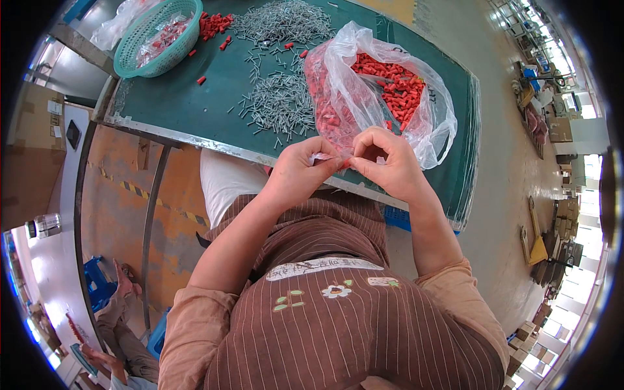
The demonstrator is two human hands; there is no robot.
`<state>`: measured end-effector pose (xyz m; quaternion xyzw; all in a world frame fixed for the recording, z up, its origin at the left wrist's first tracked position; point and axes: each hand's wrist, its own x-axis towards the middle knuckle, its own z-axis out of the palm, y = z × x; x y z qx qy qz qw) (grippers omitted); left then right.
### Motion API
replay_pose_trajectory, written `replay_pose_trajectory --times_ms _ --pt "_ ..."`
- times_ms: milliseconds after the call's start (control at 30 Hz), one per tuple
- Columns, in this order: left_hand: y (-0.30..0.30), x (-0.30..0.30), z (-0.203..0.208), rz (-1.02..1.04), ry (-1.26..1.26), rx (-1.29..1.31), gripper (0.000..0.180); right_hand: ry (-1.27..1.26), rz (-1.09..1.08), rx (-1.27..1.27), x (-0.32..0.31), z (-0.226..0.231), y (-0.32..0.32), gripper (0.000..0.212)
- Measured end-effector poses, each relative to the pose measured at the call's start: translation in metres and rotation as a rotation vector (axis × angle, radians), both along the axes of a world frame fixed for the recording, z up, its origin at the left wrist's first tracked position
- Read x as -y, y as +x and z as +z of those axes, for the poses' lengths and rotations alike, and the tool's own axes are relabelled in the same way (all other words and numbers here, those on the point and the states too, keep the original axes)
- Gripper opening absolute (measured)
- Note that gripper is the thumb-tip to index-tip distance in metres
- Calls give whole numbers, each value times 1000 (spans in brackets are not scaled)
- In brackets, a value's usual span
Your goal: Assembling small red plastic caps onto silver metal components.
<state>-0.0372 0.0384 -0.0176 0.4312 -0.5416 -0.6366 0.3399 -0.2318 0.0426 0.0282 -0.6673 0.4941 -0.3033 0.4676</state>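
My left hand (300, 170) and my right hand (389, 162) meet at the table's near edge. Both are closed in a pinch on a small clear plastic bag (320, 158), with a bit of red showing between the fingertips. Most of this bag is hidden by my fingers. Just beyond them lies a large clear plastic bag (354, 49), its mouth spread open to the right, full of short red plugs (403, 94). To its left are two heaps of grey metal screws or pins (279, 101), too small to tell which.
A green basket (123, 62) holding small clear packets stands at the table's far left. Loose red plugs (214, 25) lie beside it. The green table (175, 104) has a metal-trimmed edge (188, 144). Another person's hand (101, 357) shows at lower left.
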Motion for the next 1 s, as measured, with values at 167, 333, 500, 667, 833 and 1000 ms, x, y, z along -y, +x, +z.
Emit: replay_pose_trajectory --times_ms 167,333,500,667,833,1000 --pt "-3 -4 2 24 -85 59 9 -112 37 9 0 -3 6 11" --pt "0 -3 1 21 -49 47 14 -80 8 -25 0 -5 -2 11" --pt "1 -5 -2 1 65 28 12 39 -122 58 -2 -8 -1 12" --pt "-1 -6 -2 75 104 -74 20 23 -138 146 -2 -10 -2 12" --pt "-2 -7 -3 85 101 -120 17 109 -61 84 -4 -5 0 12" --pt "0 -8 0 102 37 -150 14 29 -40 15 -3 -2 -1 10"
